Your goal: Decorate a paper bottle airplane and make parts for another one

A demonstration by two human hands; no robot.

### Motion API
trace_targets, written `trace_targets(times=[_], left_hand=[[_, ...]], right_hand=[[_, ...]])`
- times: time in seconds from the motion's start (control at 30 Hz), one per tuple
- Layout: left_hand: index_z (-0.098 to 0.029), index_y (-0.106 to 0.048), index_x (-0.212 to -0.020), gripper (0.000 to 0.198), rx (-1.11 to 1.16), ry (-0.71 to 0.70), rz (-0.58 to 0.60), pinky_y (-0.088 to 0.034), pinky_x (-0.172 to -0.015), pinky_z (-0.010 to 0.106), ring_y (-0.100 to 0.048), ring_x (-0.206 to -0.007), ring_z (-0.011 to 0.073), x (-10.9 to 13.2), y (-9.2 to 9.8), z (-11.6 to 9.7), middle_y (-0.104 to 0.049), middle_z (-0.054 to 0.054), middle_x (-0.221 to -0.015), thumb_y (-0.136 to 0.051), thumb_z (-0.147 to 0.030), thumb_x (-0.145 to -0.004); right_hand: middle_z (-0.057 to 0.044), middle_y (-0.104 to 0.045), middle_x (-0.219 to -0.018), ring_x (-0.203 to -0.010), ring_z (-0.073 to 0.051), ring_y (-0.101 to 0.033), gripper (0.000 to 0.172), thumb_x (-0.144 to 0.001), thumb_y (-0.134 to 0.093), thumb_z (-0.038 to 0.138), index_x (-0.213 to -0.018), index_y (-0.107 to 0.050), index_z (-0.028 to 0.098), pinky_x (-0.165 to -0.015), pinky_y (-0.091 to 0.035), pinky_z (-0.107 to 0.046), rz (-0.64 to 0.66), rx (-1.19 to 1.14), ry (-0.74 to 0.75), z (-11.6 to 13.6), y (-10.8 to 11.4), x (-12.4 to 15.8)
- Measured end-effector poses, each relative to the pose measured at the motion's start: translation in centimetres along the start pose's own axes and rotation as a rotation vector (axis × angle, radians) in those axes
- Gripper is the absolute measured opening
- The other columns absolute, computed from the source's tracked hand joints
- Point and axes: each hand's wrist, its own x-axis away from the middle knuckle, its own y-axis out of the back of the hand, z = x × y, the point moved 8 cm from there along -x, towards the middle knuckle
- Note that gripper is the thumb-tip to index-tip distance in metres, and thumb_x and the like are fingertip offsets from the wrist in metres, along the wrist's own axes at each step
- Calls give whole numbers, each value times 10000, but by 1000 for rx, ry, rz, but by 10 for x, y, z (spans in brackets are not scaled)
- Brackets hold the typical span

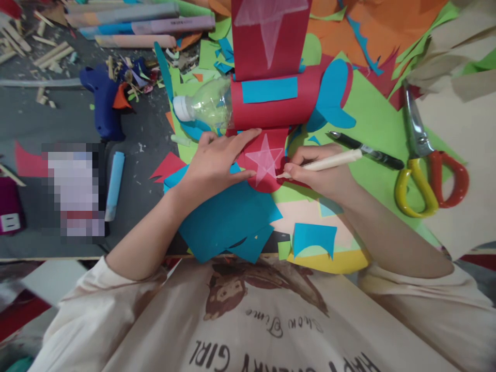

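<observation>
A pale marker [333, 159] is gripped in my right hand [321, 173], its tip touching the lower right of a pale pink star [265, 160]. That star is drawn on a rounded red paper flap [253, 183]. My left hand [217, 165] lies on the flap's left side with its fingers spread. Behind the hands, a clear plastic bottle [213, 103] rests on its side, white cap [183, 108] to the left, its body wrapped in red paper [271, 111] with blue paper pieces. Beyond it extends another red flap [248, 49] with a larger star.
Yellow-and-red-handled scissors [418, 147] and a black pen [366, 150] lie to the right. On the left are a blue glue gun [103, 103], a light-blue marker [115, 186] and a blurred-out object [77, 191]. More markers [143, 26] sit behind, among colored paper scraps.
</observation>
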Motion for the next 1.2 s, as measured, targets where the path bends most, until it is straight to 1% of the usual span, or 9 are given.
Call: trace_targets(times=[0.07, 0.17, 0.3, 0.57, 0.77, 0.93, 1.0, 1.13, 1.2], left_hand=[[-262, -401, -1480, 674, -1, -5, -6, -352, -934, 380, -644, -1058, 277, 0, 0, 0, -717, 67, -1121, -671, -375, -873], [-265, -398, -1485, 683, -4, -1, -1, -353, -934, 380, -643, -1058, 278, 0, 0, 1, -720, 63, -1096, -675, -365, -868], [-269, -400, -1488, 681, 1, -3, 0, -352, -936, 385, -641, -1059, 282, 0, 1, 0, -717, 65, -1111, -666, -367, -869], [-272, -385, -1487, 680, -9, -29, -22, -342, -928, 369, -629, -1083, 285, 1, 0, 0, -708, 76, -1169, -655, -405, -878], [-249, -399, -1488, 665, -12, -3, 5, -341, -929, 381, -643, -1065, 290, 0, -1, 0, -710, 81, -1141, -651, -397, -891], [-263, -396, -1483, 663, -12, -5, 0, -349, -922, 375, -642, -1058, 280, 0, 0, 0, -713, 73, -1147, -654, -394, -888], [-271, -396, -1480, 661, -11, -14, -11, -350, -921, 374, -639, -1067, 281, 0, 1, 0, -714, 67, -1146, -655, -393, -884], [-259, -400, -1483, 668, -13, -16, -7, -344, -928, 379, -643, -1071, 285, 0, 0, 0, -713, 75, -1147, -663, -369, -880], [-248, -401, -1486, 665, -13, -14, 2, -341, -927, 378, -645, -1071, 282, 0, 0, 0, -710, 81, -1159, -661, -355, -883]], right_hand=[[35, -524, -469, -448, -101, -406, 325, -755, -672, 321, -499, -496, 225, -438, -307, -264, -27, -28, -6, -2, 1, 1], [6, -587, -518, -477, -138, -511, 318, -814, -680, 312, -539, -538, 237, -472, -388, -303, -144, -66, 10, -3, 7, 3], [0, -595, -529, -491, -157, -533, 347, -842, -688, 372, -552, -543, 250, -501, -424, -335, -189, -20, 17, -4, 9, 4], [14, -569, -511, -485, -142, -494, 374, -816, -686, 364, -520, -488, 251, -472, -370, -310, -121, 8, 29, -1, 6, 1], [38, -464, -457, -453, -108, -375, 388, -777, -677, 367, -492, -450, 233, -438, -263, -283, -31, 40, -8, -3, 2, 0], [45, -454, -455, -430, -93, -339, 393, -782, -676, 350, -488, -444, 230, -430, -248, -285, 12, 18, 8, 0, 0, 1], [43, -485, -451, -423, -96, -381, 371, -768, -681, 318, -487, -456, 229, -421, -269, -277, -5, -23, 9, 0, 1, 1], [10, -603, -492, -452, -131, -534, 304, -777, -667, 251, -508, -526, 232, -435, -389, -283, -142, -163, -9, -6, 8, 2], [2, -616, -501, -447, -135, -548, 295, -779, -674, 238, -516, -541, 233, -439, -412, -290, -173, -171, -16, -8, 8, 3]])
